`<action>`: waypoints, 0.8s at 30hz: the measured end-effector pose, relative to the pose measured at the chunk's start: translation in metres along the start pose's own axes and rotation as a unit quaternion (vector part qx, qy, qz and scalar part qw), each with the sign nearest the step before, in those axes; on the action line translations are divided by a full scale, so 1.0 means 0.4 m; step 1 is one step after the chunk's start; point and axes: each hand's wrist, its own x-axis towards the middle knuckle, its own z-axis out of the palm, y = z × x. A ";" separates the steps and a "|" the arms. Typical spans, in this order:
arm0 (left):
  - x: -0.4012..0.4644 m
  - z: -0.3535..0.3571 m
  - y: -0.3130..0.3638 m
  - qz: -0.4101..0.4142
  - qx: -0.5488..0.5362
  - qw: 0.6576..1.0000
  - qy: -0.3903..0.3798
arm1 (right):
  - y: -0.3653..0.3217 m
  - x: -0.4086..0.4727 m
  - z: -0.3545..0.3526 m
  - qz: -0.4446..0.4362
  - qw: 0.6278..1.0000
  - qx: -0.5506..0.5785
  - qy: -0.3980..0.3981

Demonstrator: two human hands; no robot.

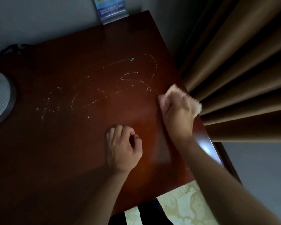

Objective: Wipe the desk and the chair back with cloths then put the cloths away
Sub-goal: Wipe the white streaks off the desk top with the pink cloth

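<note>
A: Where is the cloth?
B: The pale cloth (194,103) sits at the right of the frame, on the dark red desk (71,151) near its right edge, just beside the brown curtain (242,70). The right hand (177,109) grips it, fingers curled over it, blurred.
A: And the left hand?
B: The left hand (123,148) rests on the desk at lower centre, fingers curled under, holding nothing.
A: Anything else?
B: Whitish streaks (104,88) mark the desk's middle; a grey round object (0,98) sits at left, a blue card (111,8) at top.

The right hand (177,108) is motion-blurred and covers most of the pale cloth (196,106). The white round object (0,98) and the blue card (111,8) are cut off by the picture's edges, the card's print too small to read.
</note>
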 end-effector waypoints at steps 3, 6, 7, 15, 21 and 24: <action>0.001 -0.004 0.002 0.001 -0.011 1.000 0.001 | -0.023 -0.134 -0.026 -0.101 0.995 -0.010 0.002; -0.001 -0.004 0.005 -0.001 -0.017 1.000 0.002 | 0.012 -0.032 -0.023 -0.127 0.992 -0.002 -0.001; 0.000 -0.002 0.004 -0.003 -0.020 1.000 0.005 | 0.023 0.027 -0.018 -0.104 0.995 -0.012 -0.001; -0.004 -0.011 -0.005 0.001 -0.056 0.998 0.000 | -0.069 -0.103 -0.034 -0.002 1.000 0.022 -0.002; 0.027 -0.077 -0.009 -0.100 -0.243 0.964 -0.041 | -0.100 -0.364 -0.104 -0.117 0.991 0.045 -0.053; 0.016 -0.133 -0.055 -0.160 -0.288 0.943 -0.052 | -0.078 -0.289 -0.132 -0.091 0.993 0.019 -0.076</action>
